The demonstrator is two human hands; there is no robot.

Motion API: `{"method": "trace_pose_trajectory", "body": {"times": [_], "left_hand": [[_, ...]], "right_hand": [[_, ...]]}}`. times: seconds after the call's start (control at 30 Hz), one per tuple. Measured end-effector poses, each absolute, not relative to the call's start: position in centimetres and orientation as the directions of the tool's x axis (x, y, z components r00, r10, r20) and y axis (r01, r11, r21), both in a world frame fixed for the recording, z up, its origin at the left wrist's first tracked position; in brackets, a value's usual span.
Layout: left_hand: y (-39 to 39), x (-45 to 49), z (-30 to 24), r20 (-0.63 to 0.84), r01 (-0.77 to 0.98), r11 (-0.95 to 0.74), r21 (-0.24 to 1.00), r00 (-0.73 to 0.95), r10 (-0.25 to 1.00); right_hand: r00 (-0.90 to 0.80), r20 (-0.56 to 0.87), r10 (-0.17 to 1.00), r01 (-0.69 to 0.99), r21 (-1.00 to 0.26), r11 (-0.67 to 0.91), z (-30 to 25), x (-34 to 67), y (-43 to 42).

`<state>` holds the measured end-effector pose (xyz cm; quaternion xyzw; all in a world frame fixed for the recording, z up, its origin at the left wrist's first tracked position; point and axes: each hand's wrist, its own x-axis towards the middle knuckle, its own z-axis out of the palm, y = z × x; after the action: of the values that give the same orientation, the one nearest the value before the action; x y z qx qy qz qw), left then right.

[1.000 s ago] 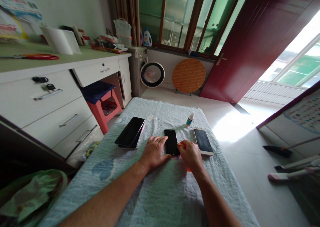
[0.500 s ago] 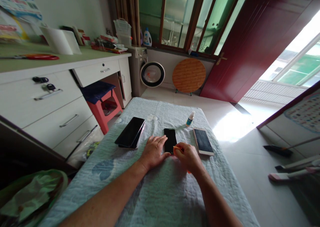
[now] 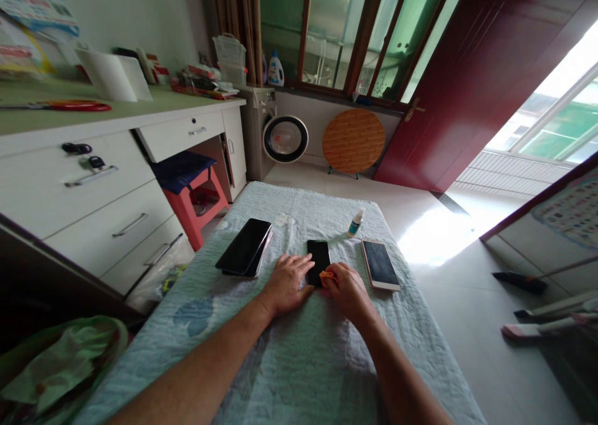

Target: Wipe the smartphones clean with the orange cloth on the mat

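A dark smartphone point(image 3: 318, 258) lies flat, screen up, on the quilted cloth. My left hand point(image 3: 287, 281) holds it at its left side, fingertips over the left edge and thumb by the lower corner. An orange cloth point(image 3: 327, 276) is bunched in the fingers of my right hand point(image 3: 348, 291) and presses on the lower right of the screen. To the right of that hand lies a light-framed smartphone point(image 3: 380, 264). A small spray bottle point(image 3: 355, 223) with a white top stands behind. Several stacked dark devices point(image 3: 245, 248) lie to the left of my left hand.
The pale blue quilted cloth point(image 3: 289, 369) covers the surface under my arms. On the left are a white desk point(image 3: 187, 116) with drawers and a red stool point(image 3: 199, 200). A washing machine point(image 3: 259, 132) with its door open and a round wooden tabletop point(image 3: 354, 139) stand at the back.
My right hand has moved slightly left and up onto the lower part of the screen, and more of the orange cloth shows there. My left hand stays on the smartphone.
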<state>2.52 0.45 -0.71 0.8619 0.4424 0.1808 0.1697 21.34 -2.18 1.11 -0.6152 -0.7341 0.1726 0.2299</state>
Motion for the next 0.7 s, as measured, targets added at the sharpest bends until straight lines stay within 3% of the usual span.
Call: {"method": "trace_pose_trajectory", "body": {"times": [0.43,0.7], "left_hand": [[0.5,2.3,-0.4,0.137,0.694,-0.538,0.478,0.546,0.826],[0.5,2.4,-0.5,0.147,0.700,-0.538,0.470,0.539,0.830]], "right_hand": [[-0.250,0.167,0.954,0.847,-0.439,0.299,1.1,18.6,-2.2],[-0.165,0.133,0.977,0.877,-0.433,0.207,1.4,21.5,-2.0]]}}
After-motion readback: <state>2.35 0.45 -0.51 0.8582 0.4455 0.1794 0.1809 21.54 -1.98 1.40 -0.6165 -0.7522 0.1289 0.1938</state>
